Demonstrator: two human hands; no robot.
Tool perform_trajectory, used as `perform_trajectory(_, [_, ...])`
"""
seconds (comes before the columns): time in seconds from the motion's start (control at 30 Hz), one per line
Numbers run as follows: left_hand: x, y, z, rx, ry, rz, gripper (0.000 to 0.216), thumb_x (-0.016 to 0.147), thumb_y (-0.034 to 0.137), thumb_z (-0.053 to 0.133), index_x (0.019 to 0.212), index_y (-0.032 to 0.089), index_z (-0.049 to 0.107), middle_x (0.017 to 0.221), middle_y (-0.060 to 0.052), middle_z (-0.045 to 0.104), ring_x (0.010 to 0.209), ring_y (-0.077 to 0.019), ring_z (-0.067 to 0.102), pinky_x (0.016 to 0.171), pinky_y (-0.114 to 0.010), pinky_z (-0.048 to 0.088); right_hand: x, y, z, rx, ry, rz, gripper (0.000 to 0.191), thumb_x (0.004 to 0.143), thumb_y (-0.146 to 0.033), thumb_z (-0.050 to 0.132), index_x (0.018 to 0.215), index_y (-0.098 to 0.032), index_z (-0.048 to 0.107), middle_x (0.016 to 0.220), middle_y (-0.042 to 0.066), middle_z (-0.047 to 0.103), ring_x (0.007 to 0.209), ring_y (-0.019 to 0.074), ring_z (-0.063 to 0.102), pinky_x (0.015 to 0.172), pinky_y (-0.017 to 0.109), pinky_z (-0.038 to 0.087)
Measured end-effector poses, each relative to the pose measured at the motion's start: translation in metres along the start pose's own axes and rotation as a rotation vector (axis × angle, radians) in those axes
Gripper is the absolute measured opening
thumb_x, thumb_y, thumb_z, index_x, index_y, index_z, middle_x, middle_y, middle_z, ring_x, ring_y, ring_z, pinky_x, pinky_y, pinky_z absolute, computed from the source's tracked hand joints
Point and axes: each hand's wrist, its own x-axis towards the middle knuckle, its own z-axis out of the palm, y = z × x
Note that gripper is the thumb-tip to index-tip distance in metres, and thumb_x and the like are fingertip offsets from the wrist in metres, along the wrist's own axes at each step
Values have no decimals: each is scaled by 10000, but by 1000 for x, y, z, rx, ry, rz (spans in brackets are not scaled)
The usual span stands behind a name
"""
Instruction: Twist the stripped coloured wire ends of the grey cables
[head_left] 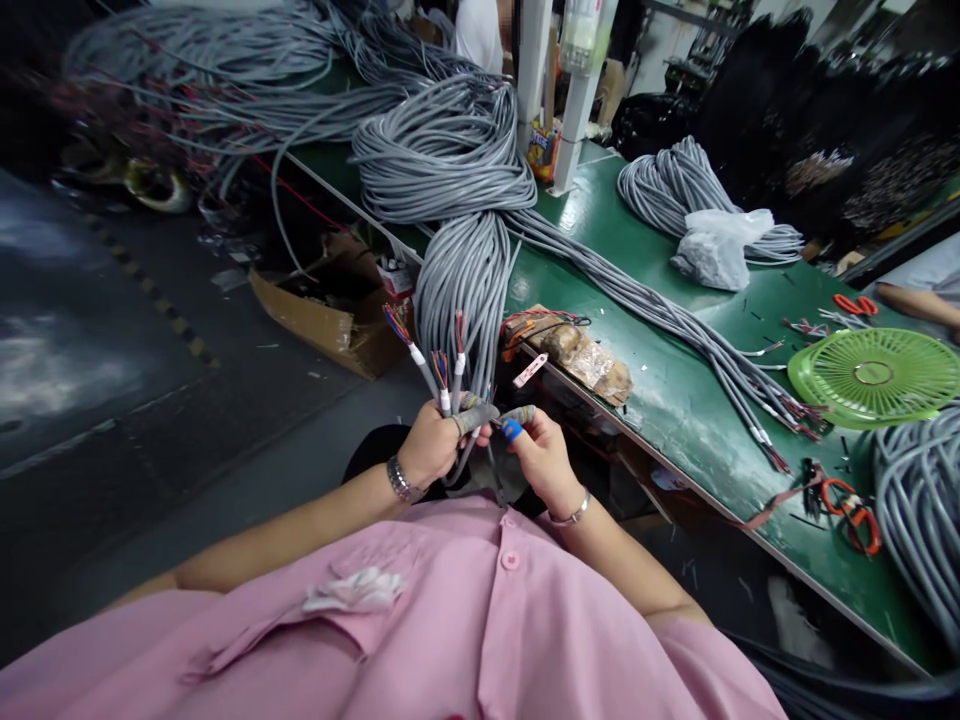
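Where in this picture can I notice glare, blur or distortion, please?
In the head view, glare whitens patches of the table; at the head view's left, the floor shows a hazy, blurred reflection; at its right, the fan looks oval, perhaps partly from distortion; near its centre, the left hand and right hand look fairly clear.

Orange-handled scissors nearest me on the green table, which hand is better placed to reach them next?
Probably your right hand: it's nearer the scissors, while your left hand grips several white-banded grey cables.
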Motion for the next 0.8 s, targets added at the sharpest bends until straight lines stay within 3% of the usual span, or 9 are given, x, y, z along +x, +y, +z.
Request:
perform_trajectory(0.23, [-1,-2,0,107,-43,-12,173,642,237,762,674,140,623,527,4,621,458,-110,571,460,-208,483,12,-8,0,54,-45,50,220,747,-370,677,861,-192,619,712,-15,595,584,107,502,542,237,435])
perform_trajectory(0.37, [-4,0,0,227,-54,-8,190,628,250,771,662,151,613,545,1,637,465,-124,584,485,-240,515,16,-9,3,40,-45,38,232,708,-376,721,781,-190,604,672,-16,592,593,116,510,537,238,427])
perform_trajectory(0.67, [-4,2,-1,213,-46,13,184,693,299,732,673,138,642,560,-23,639,479,-123,579,467,-216,449,12,-3,5,164,24,101,228,730,-389,692,781,-171,652,671,-8,606,546,95,487,529,236,424])
perform_trajectory(0.8, [-3,7,0,225,-97,-20,207,680,299,741,609,145,622,543,-21,633,466,-120,572,457,-213,434,11,-2,4,166,52,100,232,724,-393,701,792,-173,672,676,-4,616,545,96,487,526,238,427])
